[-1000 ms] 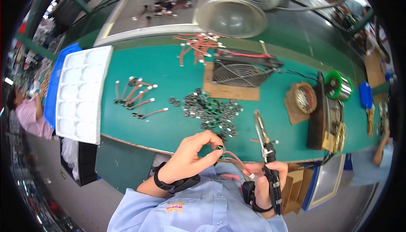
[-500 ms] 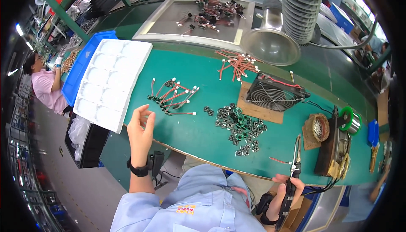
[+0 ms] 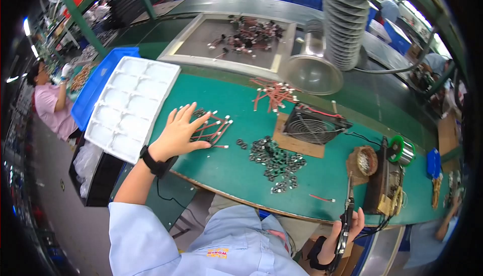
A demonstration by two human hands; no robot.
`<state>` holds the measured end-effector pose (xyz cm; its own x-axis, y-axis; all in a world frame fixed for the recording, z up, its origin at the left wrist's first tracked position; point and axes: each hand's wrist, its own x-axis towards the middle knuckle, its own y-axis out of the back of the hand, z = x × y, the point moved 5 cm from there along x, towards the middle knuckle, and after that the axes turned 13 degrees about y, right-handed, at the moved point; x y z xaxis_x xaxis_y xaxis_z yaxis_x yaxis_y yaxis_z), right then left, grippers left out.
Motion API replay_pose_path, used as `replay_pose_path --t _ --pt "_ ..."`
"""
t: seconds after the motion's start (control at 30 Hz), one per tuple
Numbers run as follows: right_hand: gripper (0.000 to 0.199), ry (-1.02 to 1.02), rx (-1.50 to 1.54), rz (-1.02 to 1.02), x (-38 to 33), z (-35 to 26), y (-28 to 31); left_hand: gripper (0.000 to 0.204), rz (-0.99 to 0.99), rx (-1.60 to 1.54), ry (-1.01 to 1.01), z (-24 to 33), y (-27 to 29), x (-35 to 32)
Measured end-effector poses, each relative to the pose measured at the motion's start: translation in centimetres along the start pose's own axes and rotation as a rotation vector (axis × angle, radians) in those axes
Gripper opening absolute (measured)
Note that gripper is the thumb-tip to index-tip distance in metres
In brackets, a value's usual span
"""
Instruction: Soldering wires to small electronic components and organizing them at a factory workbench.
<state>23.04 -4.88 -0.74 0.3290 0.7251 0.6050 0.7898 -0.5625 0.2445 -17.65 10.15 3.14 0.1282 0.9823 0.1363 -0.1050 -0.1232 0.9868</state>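
My left hand (image 3: 180, 134) lies flat with fingers spread on the green bench, over the left part of a bunch of short red wires with white tips (image 3: 214, 127). It grips nothing. A dark strap circles that wrist. My right hand (image 3: 343, 233) hangs below the bench's front edge at the lower right, closed round the handle of a dark soldering iron (image 3: 347, 211) that points up. A heap of small dark ring parts (image 3: 276, 161) lies between the two hands.
A white compartment tray (image 3: 131, 107) rests on a blue bin (image 3: 95, 85) at left. A small fan (image 3: 313, 125) on cardboard, loose red wires (image 3: 274, 94), a metal bowl (image 3: 312, 73), a solder spool (image 3: 397, 147) and a brown sponge holder (image 3: 365, 161) stand around. Another person (image 3: 50, 102) works far left.
My left hand has reached forward from the bench's front edge onto the bunch of red wires. The right hand with the iron stays low at the right. The view has swung left.
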Motion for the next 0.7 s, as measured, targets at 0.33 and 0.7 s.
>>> replay_pose_path --t 0.33,0.7 --pt "0.035 -0.361 0.541 0.425 1.0 4.5 4.8 0.04 0.169 -0.4 0.184 1.5 2.5 -3.9" --pt "0.04 -0.371 1.322 0.724 10.7 8.9 0.5 0.011 0.256 -1.002 0.393 4.9 -2.2 -8.3"
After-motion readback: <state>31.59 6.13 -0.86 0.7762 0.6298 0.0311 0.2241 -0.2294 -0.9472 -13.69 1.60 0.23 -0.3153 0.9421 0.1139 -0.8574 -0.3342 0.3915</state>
